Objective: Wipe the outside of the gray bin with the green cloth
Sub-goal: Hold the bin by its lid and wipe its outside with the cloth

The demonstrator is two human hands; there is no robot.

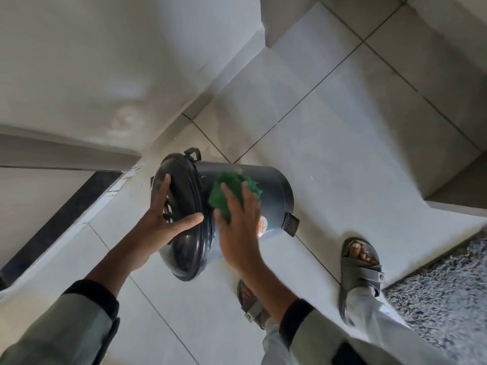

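Plastic, gray: from the head view, the gray bin [266, 191] looks light and hollow to you, stiff but smooth, so it will likely roll or skid under pressure.
Bin position: it lies tipped on its side on the tiled floor [342, 133], lid [181, 233] toward you, base pointing away, near the wall's foot.
Left hand [168, 217]: fingers spread wide, braced flat against the lid, gripping nothing.
Right hand [237, 227]: palm pressed on the green cloth [226, 193], pinning it to the bin's side wall just beside the lid rim.
Cloth: soft and crumpled, it should mould to the curve.
Hold: keep steadying at the lid; the pedal [291, 223] sticks out on the right, so wipe around it.
Room: open tiles lie beyond the base; the wall [105, 75] crowds the left, your sandalled foot [361, 262] and the rug [448, 299] sit near on the right.
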